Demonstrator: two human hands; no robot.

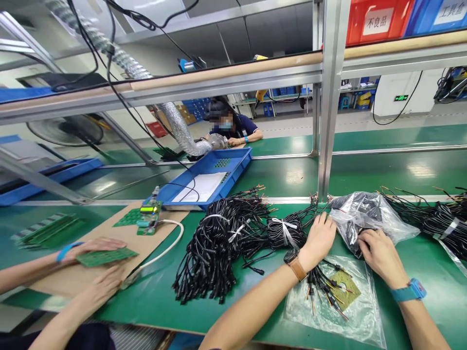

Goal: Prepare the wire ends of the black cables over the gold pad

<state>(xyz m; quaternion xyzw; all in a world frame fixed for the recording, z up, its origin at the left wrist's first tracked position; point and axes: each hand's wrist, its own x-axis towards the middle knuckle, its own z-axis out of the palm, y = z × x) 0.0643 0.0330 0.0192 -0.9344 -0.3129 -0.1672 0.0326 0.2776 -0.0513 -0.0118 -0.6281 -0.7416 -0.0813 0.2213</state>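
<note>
My left hand (318, 241), with a watch on its wrist, is at the left edge of a clear plastic bag (365, 214) of black parts. Its fingers are bent and what they hold, if anything, is hidden. My right hand (381, 255) has its fingers curled at the bag's opening, against the dark contents. Under and in front of my hands lies a flat clear bag (350, 321), with a yellow-green board (346, 290) and loose cable ends (326, 291) on it. A tied bundle of black cable (286, 232) sits left of my left hand.
A big heap of black cables (215, 243) lies mid-table. Behind it is a blue tray (239, 170). At left, another person's hands (98, 287) hold a green board. A metal post (328, 107) rises behind the bag; more cables (441, 221) lie right.
</note>
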